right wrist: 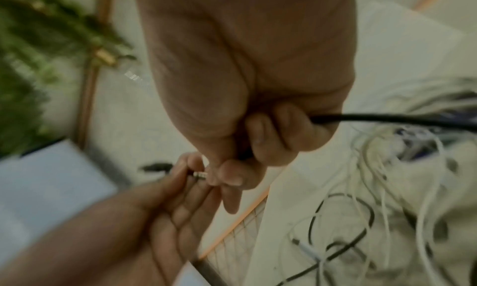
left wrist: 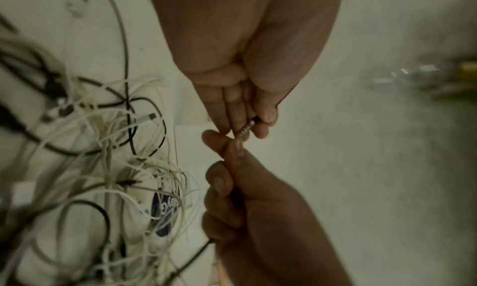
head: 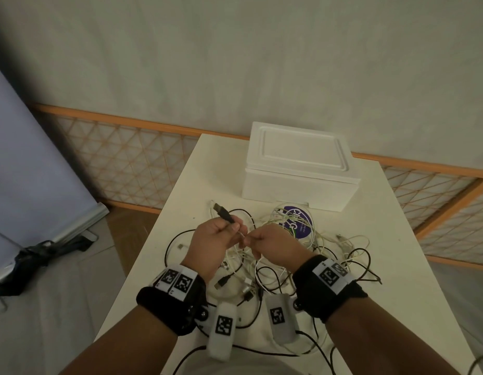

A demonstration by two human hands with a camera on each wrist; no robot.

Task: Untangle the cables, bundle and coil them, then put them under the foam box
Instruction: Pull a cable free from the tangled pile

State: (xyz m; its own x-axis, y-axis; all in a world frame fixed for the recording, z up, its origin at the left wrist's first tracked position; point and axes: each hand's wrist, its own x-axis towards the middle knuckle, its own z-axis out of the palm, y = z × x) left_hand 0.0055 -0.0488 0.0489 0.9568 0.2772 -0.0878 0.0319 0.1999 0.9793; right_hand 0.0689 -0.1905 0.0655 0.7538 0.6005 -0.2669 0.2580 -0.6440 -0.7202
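Untangling is underway: the left hand [head: 212, 240] pinches the black cable [head: 223, 214] by its plug, the right hand [head: 270, 243] pinches it just beside, above the tabletop [head: 397, 253] tangle [head: 302, 255]; next, draw it free.

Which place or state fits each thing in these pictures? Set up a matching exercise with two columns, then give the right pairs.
Things:
1. foam box
2. black USB cable
3. cable tangle
4. purple label

Places or states:
A. lying loose on the table, below the hands
B. pinched by the left hand and the right hand
C. at the far end of the table, lid on
D. flat under white cables, just in front of the box

Pairs: 1-C, 2-B, 3-A, 4-D
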